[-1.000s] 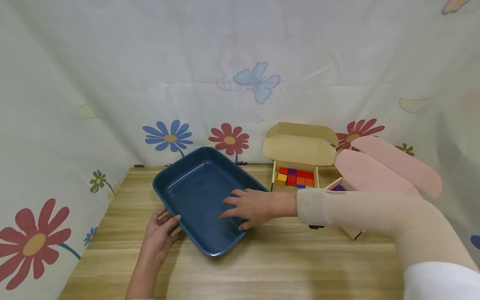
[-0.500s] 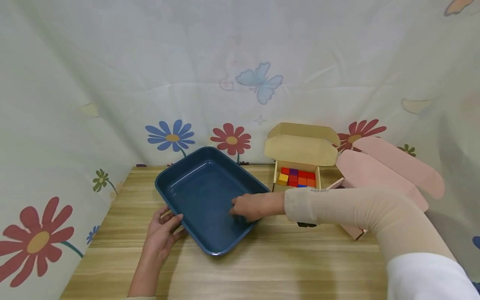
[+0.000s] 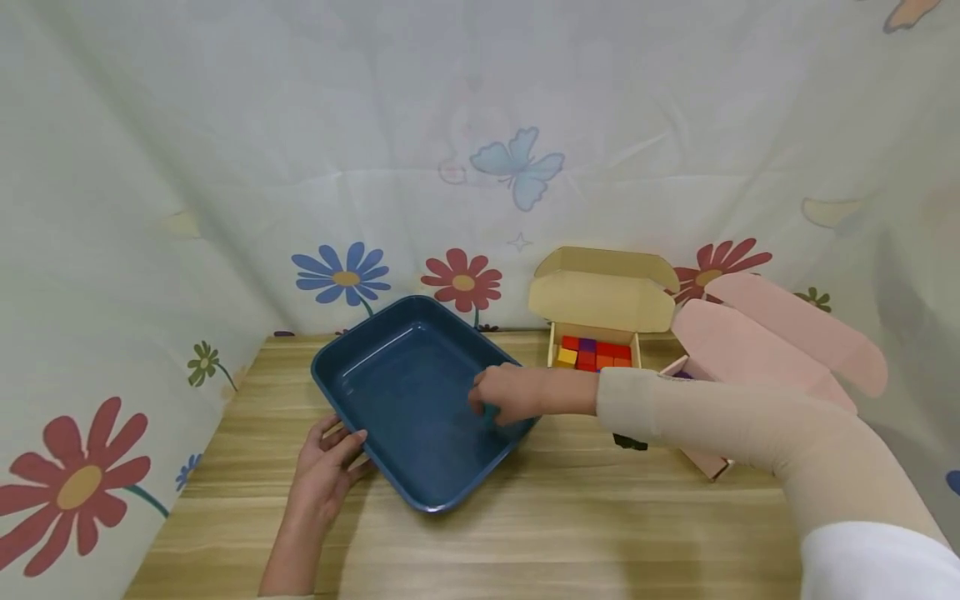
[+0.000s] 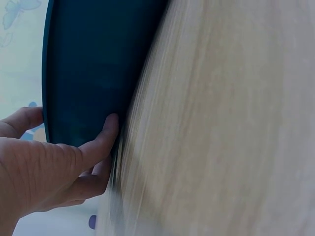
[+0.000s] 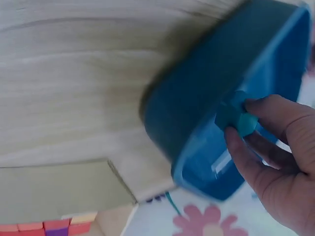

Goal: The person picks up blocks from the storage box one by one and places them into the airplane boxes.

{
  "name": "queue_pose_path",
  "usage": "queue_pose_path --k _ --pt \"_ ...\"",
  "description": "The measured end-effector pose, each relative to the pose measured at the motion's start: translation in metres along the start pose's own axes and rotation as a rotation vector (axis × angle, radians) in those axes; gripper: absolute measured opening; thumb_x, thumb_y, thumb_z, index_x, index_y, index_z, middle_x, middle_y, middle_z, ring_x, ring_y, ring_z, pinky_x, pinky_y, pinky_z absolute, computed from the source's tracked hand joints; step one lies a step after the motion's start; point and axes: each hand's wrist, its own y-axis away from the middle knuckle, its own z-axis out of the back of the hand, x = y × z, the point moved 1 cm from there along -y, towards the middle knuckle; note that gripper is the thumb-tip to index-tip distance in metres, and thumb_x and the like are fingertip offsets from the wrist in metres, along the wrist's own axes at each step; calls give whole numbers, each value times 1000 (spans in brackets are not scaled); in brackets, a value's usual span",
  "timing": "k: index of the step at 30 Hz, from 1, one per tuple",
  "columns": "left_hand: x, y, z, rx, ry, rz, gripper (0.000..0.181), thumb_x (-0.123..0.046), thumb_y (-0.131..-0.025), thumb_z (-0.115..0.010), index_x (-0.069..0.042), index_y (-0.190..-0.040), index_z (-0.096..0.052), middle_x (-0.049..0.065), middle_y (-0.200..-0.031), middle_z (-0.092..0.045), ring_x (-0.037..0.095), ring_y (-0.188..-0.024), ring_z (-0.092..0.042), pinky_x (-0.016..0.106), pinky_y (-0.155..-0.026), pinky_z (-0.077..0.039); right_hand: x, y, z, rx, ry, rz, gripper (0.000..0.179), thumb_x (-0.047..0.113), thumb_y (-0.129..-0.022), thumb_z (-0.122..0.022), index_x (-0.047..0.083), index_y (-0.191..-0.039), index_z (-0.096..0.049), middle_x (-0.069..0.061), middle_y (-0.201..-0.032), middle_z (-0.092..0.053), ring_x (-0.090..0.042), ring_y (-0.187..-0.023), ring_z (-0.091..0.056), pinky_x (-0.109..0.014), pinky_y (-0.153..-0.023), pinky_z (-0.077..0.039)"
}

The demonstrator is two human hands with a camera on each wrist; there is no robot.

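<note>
A deep dark-blue tray point(image 3: 408, 408) sits slanted on the wooden table. My left hand point(image 3: 321, 467) grips its near-left side, thumb at the rim. In the left wrist view the other fingers point(image 4: 101, 140) lie along the tray's outer wall point(image 4: 98, 69), low down. Over the tray's right side, my right hand point(image 3: 510, 393) pinches a small teal block point(image 3: 490, 413). The right wrist view shows that teal block point(image 5: 236, 118) between the thumb and fingertips, above the tray's rim; whether it is one piece or two I cannot tell.
Behind my right forearm stands an open yellow box point(image 3: 600, 302) with several red, orange, yellow and purple blocks point(image 3: 592, 348). To its right is an open pink box point(image 3: 757, 350), partly covered by the sleeve. A flowered cloth point(image 3: 225, 208) hangs behind the table point(image 3: 480, 550).
My right hand reached into the tray with spread fingers, closed them low inside it, and has risen slightly to the right with the teal block. My left hand stays at the tray's side.
</note>
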Motion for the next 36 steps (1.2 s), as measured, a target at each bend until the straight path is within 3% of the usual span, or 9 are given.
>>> queue_pose_path --k 5,15,22,36 --pt "1 1 1 7 1 -6 74 -5 -99 -65 -15 -157 -20 10 -140 -35 18 -113 -59 42 -94 -54 -15 24 19 -105 -73 5 19 7 -90 -76 5 -109 -72 -10 -104 -67 -23 -90 -62 -27 -78 -56" --pt "-1 0 -2 -6 -1 -8 74 -4 -99 -65 -15 -157 -22 10 -141 -36 22 -119 -58 42 -94 -55 -50 69 38 -254 -66 -87 16 7 -88 -79 6 -103 -73 -7 -102 -69 -23 -85 -64 -30 -75 -55" --pt "0 0 0 -20 -9 1 74 -5 -99 -66 -16 -157 -21 9 -141 -36 20 -117 -58 42 -94 -55 -63 84 36 -267 -92 -142 18 6 -87 -80 6 -103 -74 -6 -101 -68 -21 -86 -64 -31 -78 -57" --pt "1 2 -2 -13 -13 -7 72 -4 -99 -64 -14 -156 -21 9 -138 -35 19 -113 -59 41 -92 -55 -108 99 15 -286 -147 -227 16 3 -87 -77 3 -103 -76 -13 -102 -67 -21 -80 -60 -34 -76 -56"
